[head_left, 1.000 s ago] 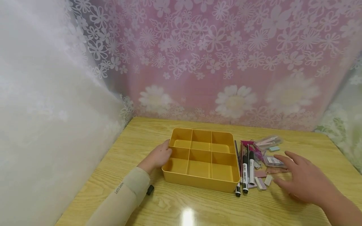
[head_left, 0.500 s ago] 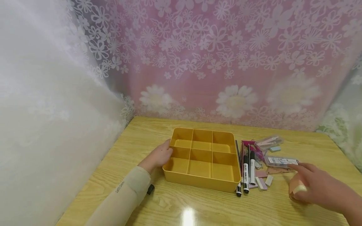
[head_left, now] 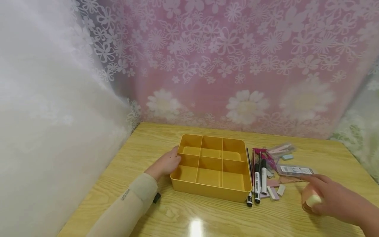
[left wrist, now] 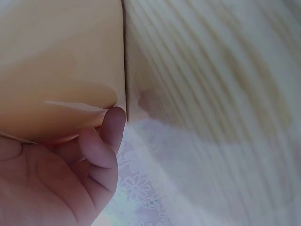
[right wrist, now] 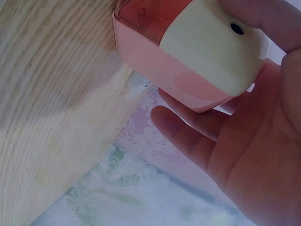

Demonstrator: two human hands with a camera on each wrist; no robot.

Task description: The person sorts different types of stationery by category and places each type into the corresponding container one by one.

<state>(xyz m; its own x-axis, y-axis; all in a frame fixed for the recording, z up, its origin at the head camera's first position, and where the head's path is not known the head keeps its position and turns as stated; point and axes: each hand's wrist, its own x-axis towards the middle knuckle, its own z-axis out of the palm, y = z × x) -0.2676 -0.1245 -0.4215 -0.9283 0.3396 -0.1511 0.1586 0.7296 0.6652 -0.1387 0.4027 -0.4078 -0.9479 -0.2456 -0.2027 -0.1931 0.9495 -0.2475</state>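
In the head view, my left hand [head_left: 165, 163] grips the left wall of a yellow compartment box [head_left: 211, 194]. The left wrist view has its fingers curled against the side of this box [left wrist: 61, 56]. On the right, my right hand [head_left: 340, 199] holds a pink and cream pencil sharpener [head_left: 309, 197] low at the table, thumb on the near side. Seen closer in the right wrist view, the sharpener [right wrist: 202, 61] has a dark pencil hole and a translucent red window; the thumb lies over its cream face and other fingers reach behind it.
Black-and-white markers [head_left: 257, 182] lie along the box's right side. Beyond them are a clear plastic case [head_left: 296, 170], small erasers [head_left: 281, 190], a light-blue block [head_left: 287, 157] and a clear pouch [head_left: 281, 149]. A small black piece [head_left: 157, 198] lies by the left forearm. Patterned curtains border the table.
My right hand, spread over the right of the table a second ago, has shifted right and taken hold of the pencil sharpener. The left hand and the box stay put.
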